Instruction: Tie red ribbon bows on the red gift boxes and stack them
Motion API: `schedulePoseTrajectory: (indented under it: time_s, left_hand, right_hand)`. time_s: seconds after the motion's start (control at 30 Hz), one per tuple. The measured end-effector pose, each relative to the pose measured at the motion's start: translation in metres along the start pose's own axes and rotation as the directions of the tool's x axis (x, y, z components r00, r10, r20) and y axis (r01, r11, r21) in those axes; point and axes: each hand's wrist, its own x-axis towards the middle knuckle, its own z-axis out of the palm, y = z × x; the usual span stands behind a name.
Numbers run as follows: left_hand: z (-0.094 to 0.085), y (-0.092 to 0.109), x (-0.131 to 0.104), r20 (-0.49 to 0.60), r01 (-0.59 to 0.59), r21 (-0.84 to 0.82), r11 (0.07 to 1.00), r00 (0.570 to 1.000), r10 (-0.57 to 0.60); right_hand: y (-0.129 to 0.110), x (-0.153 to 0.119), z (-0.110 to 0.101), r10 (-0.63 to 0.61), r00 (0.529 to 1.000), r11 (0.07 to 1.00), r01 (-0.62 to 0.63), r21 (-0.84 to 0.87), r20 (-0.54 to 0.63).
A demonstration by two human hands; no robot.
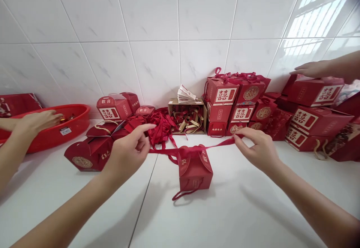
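Observation:
A small red gift box (196, 175) stands upright in front of me, its flaps folded together on top and a dark red cord handle (185, 194) lying at its front. Across its top runs a red ribbon (219, 143), drawn out to both sides. My left hand (132, 146) pinches the ribbon's left end, with the fingers curled. The right end is pinched between thumb and fingertips of my right hand (254, 146). Both hands are off the table, on either side of the box. Whether the ribbon is knotted at the top I cannot tell.
Behind lie a heap of red ribbons (160, 126) and an open carton (187, 118) of strips. Stacked red boxes (223, 96) stand to the right; more boxes (90, 148) sit left. A co-worker's hand (42, 122) reaches into a red basin (75, 124); another person's hand (317, 68) touches boxes at far right.

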Motion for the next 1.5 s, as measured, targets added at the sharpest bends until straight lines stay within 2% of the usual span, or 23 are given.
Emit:
schedulePoseTrajectory:
  time_s: [0.03,0.1,0.17,0.2,0.23,0.3,0.37,0.4,0.47,0.53,0.63,0.7,0.77,0.9,0.97,1.07,1.17,1.23,1.33,1.37,1.4,1.43,1.5]
  left_hand:
    - [0.000,-0.016,-0.007,0.076,0.009,0.069,0.998,0.997,-0.014]
    - [0.003,-0.045,-0.020,0.230,0.045,0.164,0.985,0.970,-0.083]
    - [0.010,-0.064,-0.030,0.356,0.048,0.198,0.979,0.927,-0.117]
    - [0.014,-0.067,-0.033,0.396,0.024,0.207,0.978,0.912,-0.106]
    - [0.017,-0.067,-0.035,0.416,-0.008,0.217,0.976,0.905,-0.085]
    - [0.022,-0.054,-0.032,0.400,-0.040,0.214,0.976,0.915,-0.051]
    - [0.026,-0.032,-0.025,0.359,0.044,0.111,0.993,0.930,-0.081]
    - [0.028,-0.020,-0.021,0.354,0.122,0.013,0.992,0.928,-0.119]
    - [0.035,0.003,-0.015,0.389,0.271,-0.195,0.943,0.904,-0.180]
    - [0.044,0.021,-0.013,0.441,0.359,-0.328,0.874,0.876,-0.195]
    - [0.058,0.033,-0.016,0.496,0.405,-0.403,0.820,0.850,-0.176]
    - [0.065,0.035,-0.019,0.504,0.413,-0.419,0.809,0.847,-0.171]
    - [0.068,0.035,-0.021,0.489,0.402,-0.422,0.812,0.855,-0.169]
    - [0.066,0.032,-0.023,0.481,0.382,-0.405,0.831,0.862,-0.161]
    - [0.067,0.031,-0.023,0.492,0.392,-0.409,0.824,0.855,-0.163]
    - [0.072,0.031,-0.024,0.509,0.432,-0.452,0.780,0.843,-0.172]
    - [0.079,0.031,-0.024,0.520,0.491,-0.528,0.693,0.832,-0.193]
    - [0.083,0.031,-0.025,0.576,0.585,-0.565,0.582,0.785,-0.229]
    - [0.085,0.029,-0.026,0.749,0.776,-0.533,0.337,0.618,-0.238]
    - [0.085,0.028,-0.026,0.790,0.814,-0.501,0.293,0.569,-0.229]
    - [0.084,0.027,-0.026,0.809,0.830,-0.476,0.290,0.542,-0.225]
    - [0.083,0.025,-0.026,0.807,0.825,-0.462,0.325,0.543,-0.230]
    - [0.079,0.020,-0.024,0.763,0.765,-0.464,0.446,0.601,-0.238]
  right_hand:
    - [0.014,-0.005,-0.004,0.096,0.985,0.985,-0.073,-0.157,0.143]
    - [0.037,-0.015,-0.009,0.298,0.880,0.913,-0.150,-0.379,0.370]
    - [0.050,-0.023,-0.008,0.381,0.781,0.889,-0.164,-0.427,0.494]
    - [0.052,-0.025,-0.005,0.379,0.766,0.896,-0.164,-0.413,0.519]
    - [0.051,-0.026,-0.001,0.367,0.776,0.905,-0.170,-0.390,0.513]
    - [0.041,-0.023,0.007,0.331,0.836,0.929,-0.206,-0.309,0.438]
    - [0.024,-0.016,0.016,0.289,0.886,0.957,-0.256,-0.137,0.361]
    - [0.014,-0.012,0.021,0.275,0.890,0.958,-0.286,-0.026,0.365]
    - [-0.006,-0.008,0.029,0.239,0.852,0.918,-0.354,0.177,0.467]
    - [-0.022,-0.007,0.036,0.173,0.795,0.861,-0.409,0.302,0.581]
    - [-0.038,-0.012,0.043,0.030,0.785,0.863,-0.333,0.380,0.619]
    - [-0.043,-0.014,0.046,-0.038,0.804,0.890,-0.243,0.386,0.593]
    - [-0.047,-0.014,0.046,-0.075,0.801,0.891,-0.213,0.401,0.594]
    - [-0.053,-0.010,0.045,-0.069,0.755,0.852,-0.295,0.432,0.652]
    - [-0.055,-0.010,0.045,-0.047,0.757,0.853,-0.309,0.421,0.651]
    - [-0.056,-0.012,0.047,-0.027,0.768,0.871,-0.296,0.393,0.639]
    - [-0.058,-0.016,0.050,0.019,0.770,0.903,-0.287,0.320,0.638]
    - [-0.059,-0.018,0.051,0.052,0.772,0.923,-0.280,0.265,0.634]
    - [-0.058,-0.019,0.049,0.066,0.759,0.923,-0.293,0.249,0.648]
    - [-0.056,-0.019,0.048,0.062,0.746,0.913,-0.311,0.264,0.663]
    - [-0.053,-0.017,0.047,0.056,0.734,0.895,-0.337,0.291,0.677]
    - [-0.049,-0.016,0.045,0.044,0.726,0.873,-0.362,0.326,0.686]
    - [-0.039,-0.011,0.041,0.026,0.751,0.827,-0.387,0.408,0.660]
